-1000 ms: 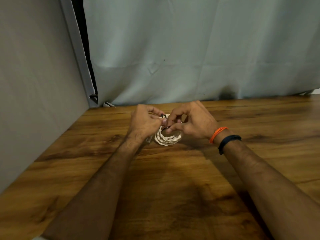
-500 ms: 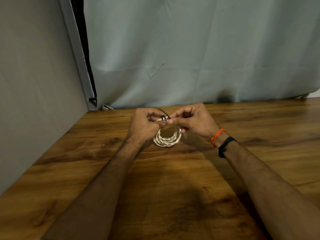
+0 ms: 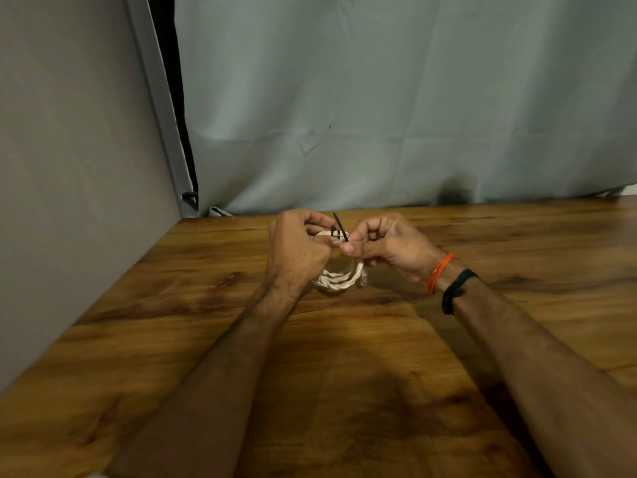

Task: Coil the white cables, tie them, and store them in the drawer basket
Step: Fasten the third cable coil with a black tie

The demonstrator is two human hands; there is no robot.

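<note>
A coiled white cable (image 3: 339, 278) hangs just above the wooden table (image 3: 344, 374), held upright between both hands. A thin black tie (image 3: 339, 228) wraps the coil's top, its free end sticking up. My left hand (image 3: 298, 250) grips the coil's upper left with curled fingers. My right hand (image 3: 386, 246) pinches the tie between thumb and forefinger at the coil's top right. The upper part of the coil is hidden by my fingers. No drawer basket is in view.
A grey-green curtain (image 3: 379, 115) hangs along the table's far edge. A grey panel (image 3: 69, 167) walls off the left side, with a dark gap at the corner. An orange thread and a black band sit on my right wrist (image 3: 448, 281).
Both hands have lifted the coil slightly off the table. The black tie's free end now sticks up between my fingers; my right hand has shifted to pinch it.
</note>
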